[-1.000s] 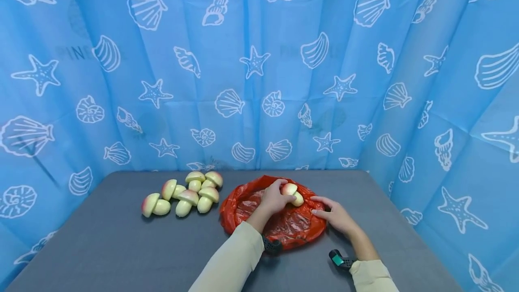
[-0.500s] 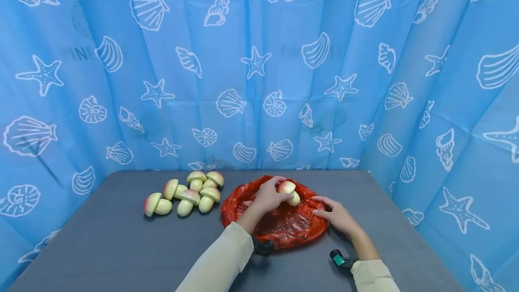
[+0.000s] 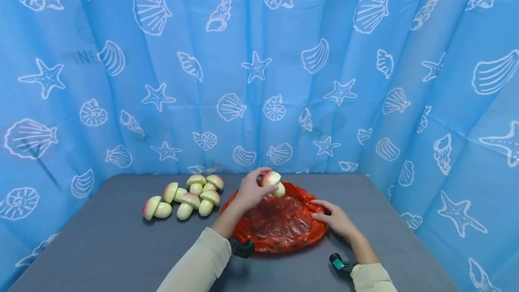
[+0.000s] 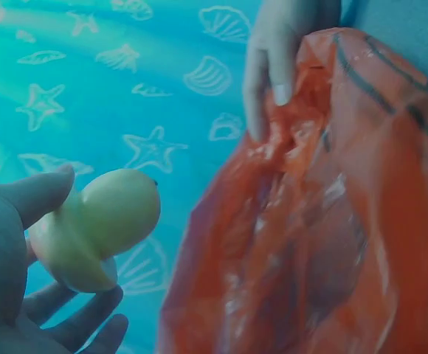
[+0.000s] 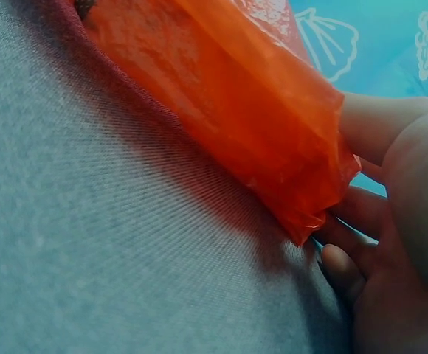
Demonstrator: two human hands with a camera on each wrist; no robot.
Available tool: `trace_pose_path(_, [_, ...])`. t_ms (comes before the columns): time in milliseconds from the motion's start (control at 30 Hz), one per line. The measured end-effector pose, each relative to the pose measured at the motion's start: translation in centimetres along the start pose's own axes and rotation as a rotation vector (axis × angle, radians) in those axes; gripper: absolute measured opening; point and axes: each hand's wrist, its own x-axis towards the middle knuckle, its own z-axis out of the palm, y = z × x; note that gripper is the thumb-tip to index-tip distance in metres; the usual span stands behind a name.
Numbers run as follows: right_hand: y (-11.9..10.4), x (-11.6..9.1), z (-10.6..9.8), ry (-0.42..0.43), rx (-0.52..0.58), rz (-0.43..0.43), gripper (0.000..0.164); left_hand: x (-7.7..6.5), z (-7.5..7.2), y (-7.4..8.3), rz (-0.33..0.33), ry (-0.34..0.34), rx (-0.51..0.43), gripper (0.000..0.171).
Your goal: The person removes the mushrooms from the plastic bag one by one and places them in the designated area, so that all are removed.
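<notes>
A cream toy mushroom [image 3: 270, 178] with a pink-tinged cap is held between the thumb and fingers of my left hand [image 3: 250, 190]. That hand is raised over the back left rim of a red plastic bag [image 3: 279, 243], which lies spread with its mouth facing up. In the left wrist view the mushroom [image 4: 122, 210] appears apart from the bag, its rounded stem pointing away from the palm. At the bag's right side, my right hand [image 3: 338, 222] holds the rim, thumb on one side and fingers on the other, as the right wrist view shows. Creases hide part of the bag's inside.
Several more toy mushrooms [image 3: 188, 199] lie clustered on the grey table [image 3: 101, 247], left of the bag. A blue curtain [image 3: 251, 80] with white shell prints stands behind the table and along its sides.
My left hand has lifted the mushroom out of the bag's mouth and carried it left and back, above the rim. The right hand stays at the bag's right edge.
</notes>
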Motion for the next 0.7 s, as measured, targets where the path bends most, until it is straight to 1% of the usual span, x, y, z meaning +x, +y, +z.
trace_pose_path(200, [0.0,-0.1,0.0,-0.006,0.004,-0.001,0.049,-1.0,-3.1,0.4,-0.009,0.078,-0.015,0.057])
trace_pose_path(400, [-0.1,-0.1,0.0,-0.008,-0.008,0.012,0.049,-2.3,-6.2,0.1,-0.008,0.152,-0.081,0.061])
trace_pose_path(567, [-0.2,-0.1,0.0,-0.012,-0.009,0.014,0.049,-3.9,-8.7,-0.6,-0.028,0.213,-0.06,0.063])
trace_pose_path(633, [-0.1,0.0,-0.1,-0.014,-0.004,0.015,0.05,-4.6,-9.7,-0.9,-0.038,0.222,-0.059,0.062])
trace_pose_path(700, [-0.1,0.1,-0.1,-0.014,-0.007,0.02,0.05,-5.1,-10.7,-1.2,-0.031,0.229,-0.053,0.062])
